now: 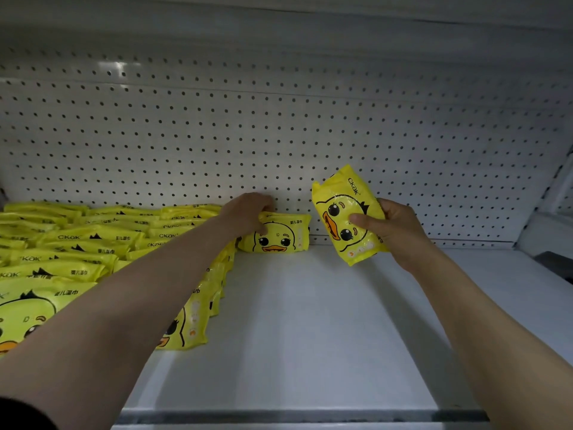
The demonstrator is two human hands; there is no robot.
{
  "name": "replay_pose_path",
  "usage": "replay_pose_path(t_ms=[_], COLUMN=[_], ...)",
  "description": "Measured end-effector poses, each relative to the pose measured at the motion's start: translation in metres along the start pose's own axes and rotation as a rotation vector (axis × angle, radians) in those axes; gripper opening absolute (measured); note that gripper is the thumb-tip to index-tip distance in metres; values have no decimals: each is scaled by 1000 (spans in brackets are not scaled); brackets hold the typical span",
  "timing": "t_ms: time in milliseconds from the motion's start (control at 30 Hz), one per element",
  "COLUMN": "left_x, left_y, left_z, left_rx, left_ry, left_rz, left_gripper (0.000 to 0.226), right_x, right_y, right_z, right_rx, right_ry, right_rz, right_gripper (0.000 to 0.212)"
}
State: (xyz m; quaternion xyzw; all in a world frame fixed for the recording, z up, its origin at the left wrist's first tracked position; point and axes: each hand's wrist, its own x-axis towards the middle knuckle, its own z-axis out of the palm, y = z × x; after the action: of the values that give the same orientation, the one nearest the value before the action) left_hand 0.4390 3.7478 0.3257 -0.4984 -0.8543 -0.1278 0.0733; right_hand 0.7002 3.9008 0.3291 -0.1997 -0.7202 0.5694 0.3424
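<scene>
Wipe packs (280, 235), (345, 212): glossy yellow plastic film, crinkled, catching light. Stacked packs (93, 243): same shiny wrap. Shelf (310, 321): smooth matt white painted metal. Back panel (279, 135): perforated white sheet metal, slight sheen.

left grip (248, 214) curled, right grip (393, 234) clasping

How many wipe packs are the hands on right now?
2: a standing pack by the pegboard, gripped by the left hand; a raised pack gripped by the right hand.
</scene>
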Motion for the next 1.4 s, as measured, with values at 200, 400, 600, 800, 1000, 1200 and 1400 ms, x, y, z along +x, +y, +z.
replay_pose_path(t_ms=[200,400,600,800,1000,1200,1400], left_x=[-6,-14,-36,-38,-38,-32,-29], left_y=[-1,-1,25,9,-6,-20,-21], left_z=[3,-14,-39,-22,-18,-15,-13], left_rx=[125,-468,-623,-352,-215,-194,-154], left_ry=[94,194,69,-48,13,52,55], left_rz=[3,-41,182,76,-7,-142,-162], left_gripper=[61,56,61,49,35,33,35], right_x=[2,12,37,51,55,54,47], right_y=[2,-5,-11,5,12,13,25], right_z=[2,6,40,86,105,109,117], right_rx=[-5,-144,-652,-743,-823,-1043,-1141], right_ry=[-9,-79,-302,-414,-385,-344,-256], right_rz=[7,-13,-132,-150,-230,-347,-374], right_gripper=[23,26,44,54,52,77,82])
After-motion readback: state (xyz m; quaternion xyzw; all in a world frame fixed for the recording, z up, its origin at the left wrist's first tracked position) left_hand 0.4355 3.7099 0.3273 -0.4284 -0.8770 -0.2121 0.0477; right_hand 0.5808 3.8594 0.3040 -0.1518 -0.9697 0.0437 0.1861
